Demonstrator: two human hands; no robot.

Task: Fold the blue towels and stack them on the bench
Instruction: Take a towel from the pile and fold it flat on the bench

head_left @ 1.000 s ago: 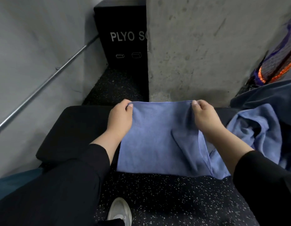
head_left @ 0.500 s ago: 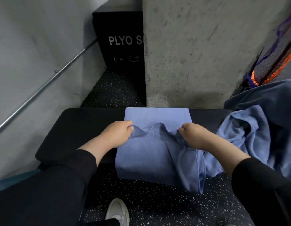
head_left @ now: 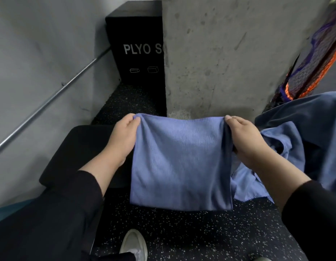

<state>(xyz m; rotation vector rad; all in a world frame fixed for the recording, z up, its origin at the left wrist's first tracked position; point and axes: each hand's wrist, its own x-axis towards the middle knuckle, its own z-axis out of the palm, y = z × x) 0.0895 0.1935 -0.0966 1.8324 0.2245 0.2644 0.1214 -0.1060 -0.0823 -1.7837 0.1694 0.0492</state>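
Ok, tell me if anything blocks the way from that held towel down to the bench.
Nothing visible does. The left hand and right hand pinch the towel by its top corners above the bench, whose visible black top is bare; the unfolded towels lie off to the right.

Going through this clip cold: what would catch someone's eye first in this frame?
First, the blue towel held up in the centre, the left hand and the right hand each pinching a top corner, so it hangs in front of the black bench. Next, the heap of unfolded blue towels on the right. Behind, a black plyo box with white lettering stands beside a concrete pillar.
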